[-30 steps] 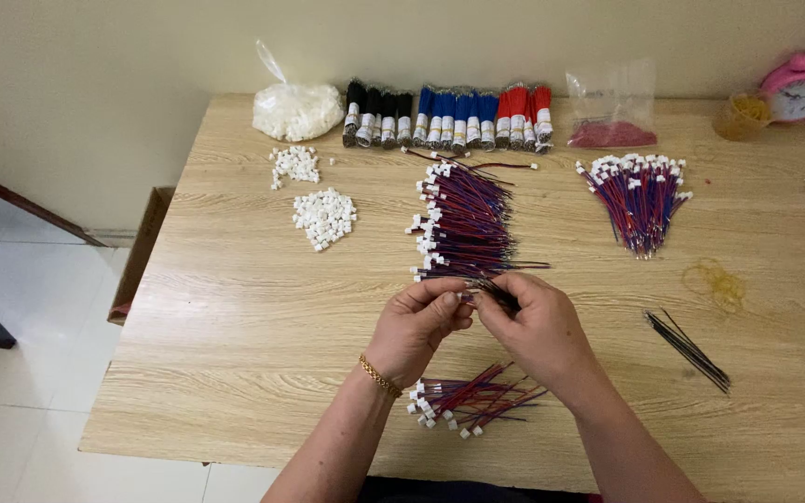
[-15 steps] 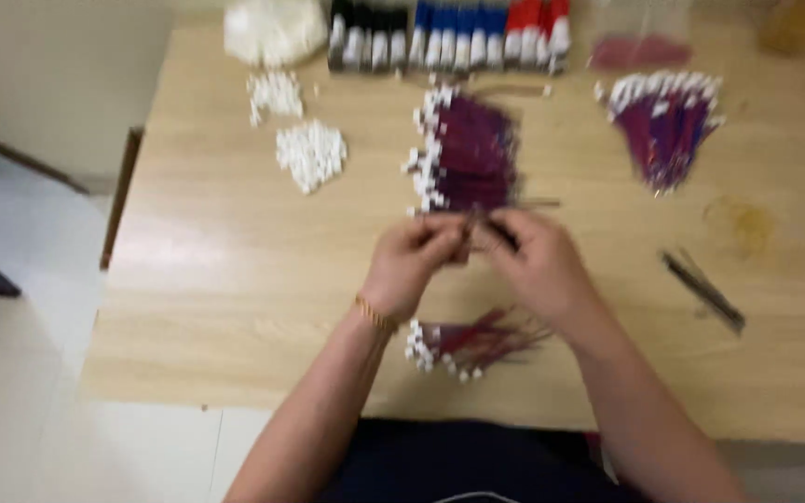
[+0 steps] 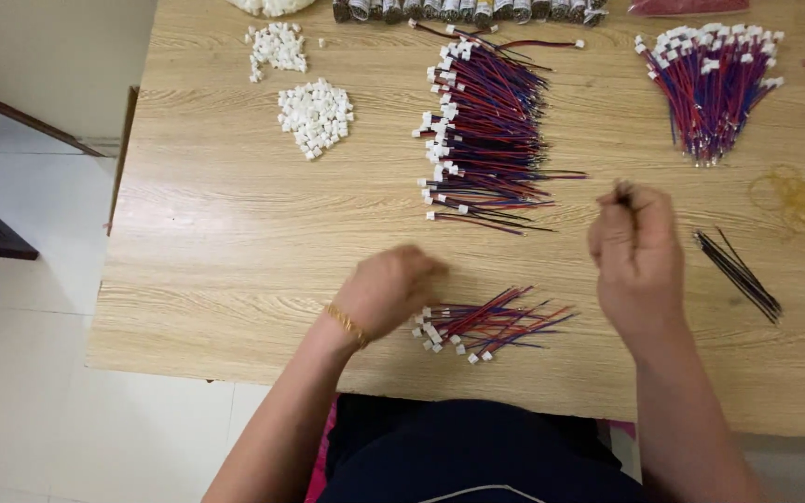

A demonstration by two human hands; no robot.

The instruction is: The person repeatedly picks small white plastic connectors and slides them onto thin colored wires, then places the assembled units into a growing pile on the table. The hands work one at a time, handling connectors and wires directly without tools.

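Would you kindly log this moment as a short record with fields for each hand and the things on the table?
left hand: low over the table, beside the small wire bundle; nothing visibly held
right hand: raised, fingers closed on something thin and dark; what it is cannot be told
large wire pile: red and blue wires with white plugs, centre
second wire pile: fanned, far right
white connectors: loose heap, far left
black ties: right of the right hand
table: light wood

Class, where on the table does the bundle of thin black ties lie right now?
In the head view, the bundle of thin black ties lies on the wooden table at its right side, just right of the right hand, below the yellow rubber bands.
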